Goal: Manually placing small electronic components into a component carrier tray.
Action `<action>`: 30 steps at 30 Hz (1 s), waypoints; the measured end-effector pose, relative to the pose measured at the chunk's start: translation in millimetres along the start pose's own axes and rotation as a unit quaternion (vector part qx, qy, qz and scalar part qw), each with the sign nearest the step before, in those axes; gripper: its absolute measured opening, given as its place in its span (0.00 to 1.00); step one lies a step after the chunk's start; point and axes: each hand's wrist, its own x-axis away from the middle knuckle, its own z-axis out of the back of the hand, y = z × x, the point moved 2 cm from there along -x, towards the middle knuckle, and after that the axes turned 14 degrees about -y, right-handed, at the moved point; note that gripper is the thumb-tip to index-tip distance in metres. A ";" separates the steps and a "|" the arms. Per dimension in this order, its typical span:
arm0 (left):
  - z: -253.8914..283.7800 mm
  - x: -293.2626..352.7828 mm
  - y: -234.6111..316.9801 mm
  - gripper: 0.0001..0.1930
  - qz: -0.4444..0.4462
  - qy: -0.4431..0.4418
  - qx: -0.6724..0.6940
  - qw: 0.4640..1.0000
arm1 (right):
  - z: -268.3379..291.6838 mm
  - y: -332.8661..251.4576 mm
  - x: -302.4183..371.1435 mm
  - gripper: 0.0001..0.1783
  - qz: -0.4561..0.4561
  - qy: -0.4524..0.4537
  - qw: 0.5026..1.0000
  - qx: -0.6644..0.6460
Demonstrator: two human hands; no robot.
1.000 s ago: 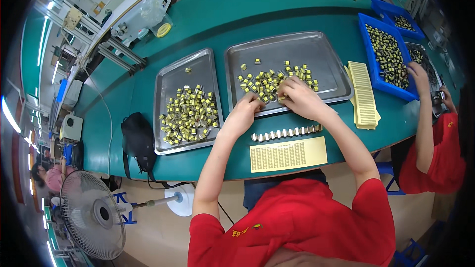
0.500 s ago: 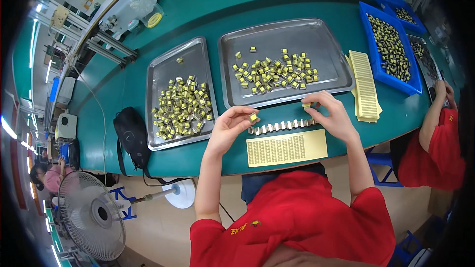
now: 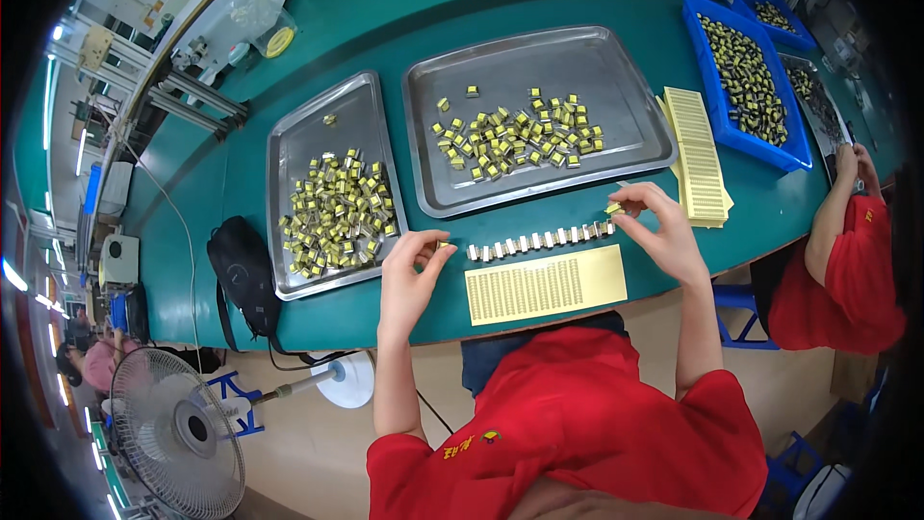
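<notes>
My left hand point(image 3: 408, 281) is closed, with thumb and fingers pinching a small yellow-wrapped transformer point(image 3: 444, 245) just off the left end of a row. That row of small transformers point(image 3: 537, 242), metal sides showing, lies across the green table. At its right end my right hand point(image 3: 660, 234) pinches another yellow-topped transformer point(image 3: 614, 209); whether it touches the row I cannot tell. Between the row and the table's front edge lies a yellow label sheet point(image 3: 602, 274) with printed columns of small labels.
Beyond the row, a metal tray point(image 3: 462, 195) holds loose transformers; a second tray point(image 3: 281, 231) on the left holds more. A stack of label sheets point(image 3: 701, 159) and blue bins point(image 3: 770, 152) stand right, near a co-worker's hands point(image 3: 857, 166). A black bag point(image 3: 241, 265) lies left; a fan point(image 3: 183, 424) stands beyond.
The whole view has shifted a little. My left hand has moved left and nearer to me with its transformer. My right hand has moved slightly right, still pinching its own.
</notes>
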 end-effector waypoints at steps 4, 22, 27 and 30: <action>-2.4 4.0 3.1 0.13 -0.020 -0.029 -0.215 0.976 | -0.3 7.5 5.4 0.11 -0.030 0.011 0.996 -0.085; -12.7 -4.0 20.9 0.14 -0.010 -0.123 -0.243 0.962 | -9.5 22.6 8.3 0.16 -0.050 -0.058 0.994 0.080; -12.9 -5.2 19.9 0.15 -0.021 -0.129 -0.230 0.965 | -0.7 8.7 2.2 0.15 -0.084 -0.116 0.984 0.106; -15.9 -5.4 23.6 0.16 -0.018 -0.134 -0.212 0.968 | 5.8 7.5 -10.4 0.15 -0.074 -0.115 0.980 0.147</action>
